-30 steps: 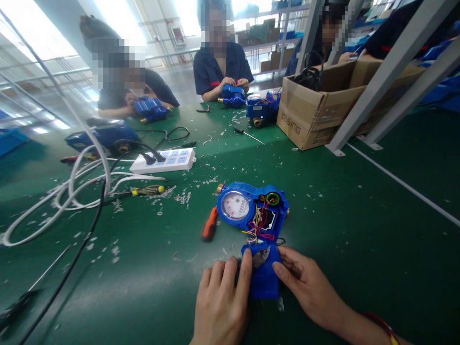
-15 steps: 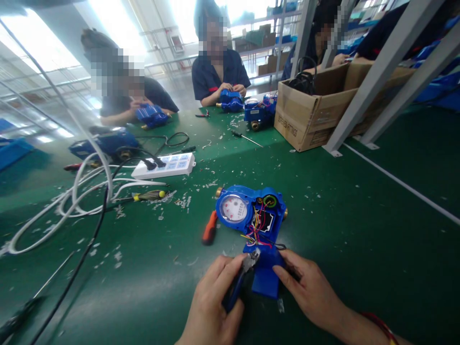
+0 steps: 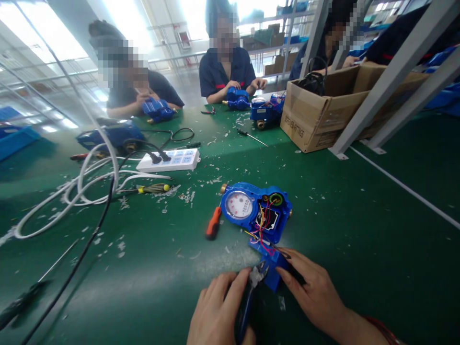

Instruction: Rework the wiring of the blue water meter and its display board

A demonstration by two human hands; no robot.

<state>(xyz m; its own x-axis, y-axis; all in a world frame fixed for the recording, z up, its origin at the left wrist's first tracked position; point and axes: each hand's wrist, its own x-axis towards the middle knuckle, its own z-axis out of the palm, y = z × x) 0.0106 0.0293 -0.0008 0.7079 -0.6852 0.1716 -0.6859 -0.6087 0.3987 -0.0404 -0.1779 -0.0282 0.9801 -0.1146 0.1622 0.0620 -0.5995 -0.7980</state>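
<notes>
In front of me lies a blue water meter with a round dial, brass ends and an open compartment. Red, yellow and black wires run from the compartment to a blue plastic cover. My right hand pinches that cover at its right side, holding it tilted. Closed round the blue handles of diagonal cutters, my left hand keeps their jaws beside the cover; whether they touch it I cannot tell. An orange-and-black screwdriver rests left of the meter.
A white power strip with looped cables stands at left, near a yellow-and-black screwdriver. Another long screwdriver lies lower left. A cardboard box and grey metal posts stand at right. Several co-workers sit opposite with blue meters.
The blue cover has been turned and tilted in my right hand. My left hand and the cutters have shifted slightly right and down. A co-worker opposite has lifted one hand off a meter.
</notes>
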